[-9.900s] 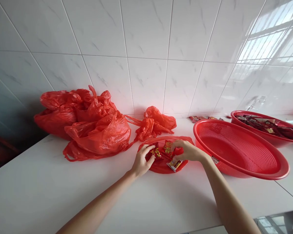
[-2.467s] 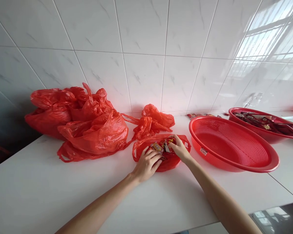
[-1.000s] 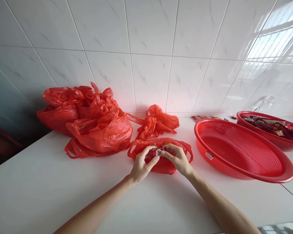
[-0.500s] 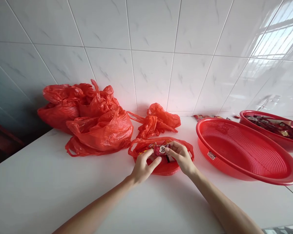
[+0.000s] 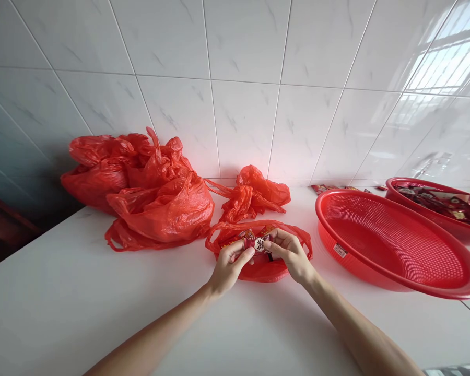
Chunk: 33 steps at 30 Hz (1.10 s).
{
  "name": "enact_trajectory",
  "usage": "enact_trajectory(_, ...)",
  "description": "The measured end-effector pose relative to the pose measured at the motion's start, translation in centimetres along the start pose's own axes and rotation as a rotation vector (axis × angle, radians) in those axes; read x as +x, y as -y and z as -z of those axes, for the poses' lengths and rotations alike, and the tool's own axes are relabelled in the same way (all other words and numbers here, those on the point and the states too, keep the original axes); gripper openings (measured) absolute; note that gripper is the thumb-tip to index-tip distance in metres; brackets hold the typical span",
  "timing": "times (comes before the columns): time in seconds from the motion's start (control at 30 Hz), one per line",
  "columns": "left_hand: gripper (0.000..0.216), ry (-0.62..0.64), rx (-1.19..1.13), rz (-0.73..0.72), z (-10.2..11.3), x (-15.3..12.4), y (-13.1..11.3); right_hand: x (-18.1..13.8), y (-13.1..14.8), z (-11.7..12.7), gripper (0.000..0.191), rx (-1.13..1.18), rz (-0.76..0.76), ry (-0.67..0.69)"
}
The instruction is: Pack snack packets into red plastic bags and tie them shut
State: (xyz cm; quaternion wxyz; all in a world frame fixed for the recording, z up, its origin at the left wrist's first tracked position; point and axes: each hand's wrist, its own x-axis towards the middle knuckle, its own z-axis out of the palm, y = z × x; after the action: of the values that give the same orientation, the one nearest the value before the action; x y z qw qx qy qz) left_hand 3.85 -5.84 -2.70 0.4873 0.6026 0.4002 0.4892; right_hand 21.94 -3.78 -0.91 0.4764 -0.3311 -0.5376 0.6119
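Note:
Between my two hands is a small dark red wrapped candy, its front printed with a black character on a pale patch. My left hand pinches its left end between thumb and fingers. My right hand grips the right end in the same way. Both hands are over an opened red plastic bag lying on the white counter. Inside the bag, more small wrapped packets show partly around my fingers; the rest are hidden by my hands.
Several full red plastic bags bunch together at the left. A crumpled red bag lies by the tiled wall. At right stand a red perforated basket and a second red basket holding wrapped packets. Loose packets lie behind them.
My left thumb and fingers have closed onto the candy's left end; before, that hand was apart beside it. The candy has shifted slightly left and down.

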Motion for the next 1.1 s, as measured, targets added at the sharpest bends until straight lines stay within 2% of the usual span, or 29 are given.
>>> enact_trajectory(0.13, 0.037, -0.015, -0.058, 0.024, -0.09, 0.0, -0.15, -0.19, -0.01, -0.37, 0.036, 0.046, 0.003, 0.06)
enact_trajectory(0.27, 0.037, -0.039, -0.018, 0.002, -0.04, -0.04, -0.08, -0.26, -0.13, -0.3, 0.034, 0.049, -0.013, 0.087)
enact_trajectory(0.53, 0.037, -0.046, -0.034, 0.011, -0.19, -0.08, -0.15, -0.07, -0.27, -0.13, 0.043, -0.011, -0.003, 0.034)
enact_trajectory(0.9, 0.041, -0.034, 0.003, -0.001, -0.01, -0.05, -0.15, -0.04, -0.71, 0.03, 0.041, 0.035, -0.005, 0.063)
enact_trajectory(1.1, 0.036, -0.051, -0.069, 0.027, -0.07, -0.01, -0.21, -0.19, -0.27, -0.28, 0.043, -0.026, 0.0, 0.042)
